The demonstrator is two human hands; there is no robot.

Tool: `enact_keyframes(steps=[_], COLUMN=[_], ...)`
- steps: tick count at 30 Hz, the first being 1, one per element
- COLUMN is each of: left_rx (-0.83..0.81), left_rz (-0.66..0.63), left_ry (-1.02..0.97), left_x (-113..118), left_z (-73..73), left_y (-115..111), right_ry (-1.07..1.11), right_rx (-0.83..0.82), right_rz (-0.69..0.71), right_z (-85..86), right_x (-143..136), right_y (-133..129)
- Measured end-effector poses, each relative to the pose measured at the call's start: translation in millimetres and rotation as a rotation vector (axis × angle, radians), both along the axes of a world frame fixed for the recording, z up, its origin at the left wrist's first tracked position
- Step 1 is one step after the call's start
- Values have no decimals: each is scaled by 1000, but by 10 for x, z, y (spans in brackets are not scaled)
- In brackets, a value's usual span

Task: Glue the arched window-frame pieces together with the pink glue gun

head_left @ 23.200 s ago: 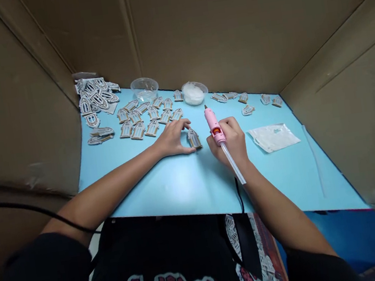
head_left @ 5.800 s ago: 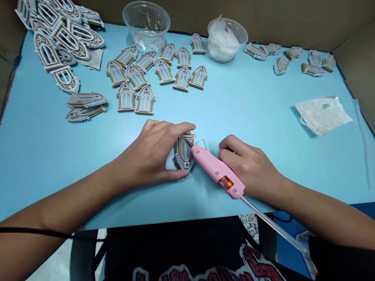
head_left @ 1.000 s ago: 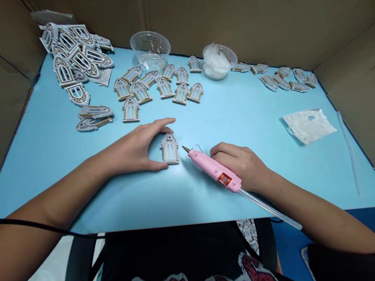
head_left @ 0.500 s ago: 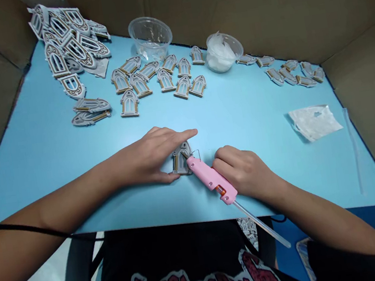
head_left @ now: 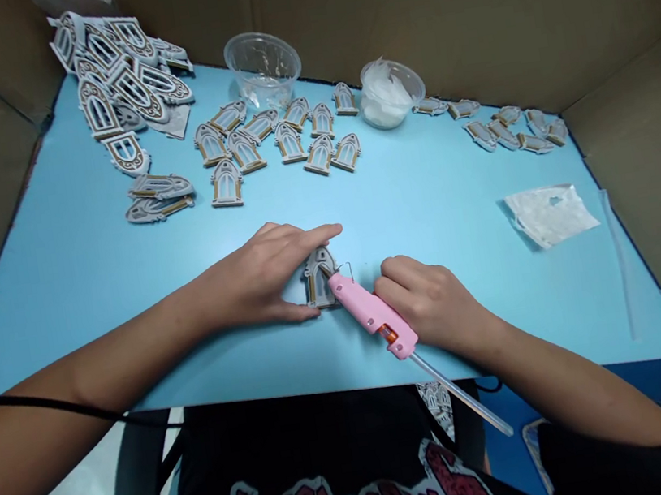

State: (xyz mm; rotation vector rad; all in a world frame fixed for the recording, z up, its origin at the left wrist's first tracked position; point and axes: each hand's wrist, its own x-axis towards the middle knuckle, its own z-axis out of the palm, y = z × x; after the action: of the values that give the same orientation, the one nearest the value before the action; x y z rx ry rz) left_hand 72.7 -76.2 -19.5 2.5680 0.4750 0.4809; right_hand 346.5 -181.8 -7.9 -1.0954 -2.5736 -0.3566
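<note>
On the blue table a small arched window ornament (head_left: 318, 285) lies flat in front of me. My left hand (head_left: 267, 279) grips it, thumb at its lower edge and fingers at its top, the index finger reaching past it. My right hand (head_left: 426, 293) is closed round a pink hot glue gun (head_left: 370, 311). The gun's nozzle rests over the ornament's upper right part; whether it touches cannot be made out. A clear glue stick (head_left: 462, 394) sticks out of the gun's rear end, past the table edge.
Several similar ornaments (head_left: 226, 183) lie beyond my hands, with a heap of larger window pieces (head_left: 129, 87) at the back left. Two clear tubs (head_left: 263, 68) stand at the back. At right are more ornaments (head_left: 480, 136), a white packet (head_left: 552, 216) and a loose glue stick (head_left: 619, 264).
Both hands keep their hold, and the glue gun's nozzle stays over the ornament's upper part with hardly any movement. The whole view has shifted slightly.
</note>
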Motion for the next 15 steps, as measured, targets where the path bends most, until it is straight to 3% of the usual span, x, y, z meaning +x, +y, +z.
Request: enact_keyframes(steps=[7,15], left_rx=[18,51], left_rz=[17,26], left_ry=[-19,-28], left_x=[-4,9], left_z=[-43,1], left_y=[3,-19], right_ry=[-13,-10], right_rx=[-7,-20], right_rz=[-32,-28], right_z=[40,32], right_x=[5,5], right_y=[-6,-17])
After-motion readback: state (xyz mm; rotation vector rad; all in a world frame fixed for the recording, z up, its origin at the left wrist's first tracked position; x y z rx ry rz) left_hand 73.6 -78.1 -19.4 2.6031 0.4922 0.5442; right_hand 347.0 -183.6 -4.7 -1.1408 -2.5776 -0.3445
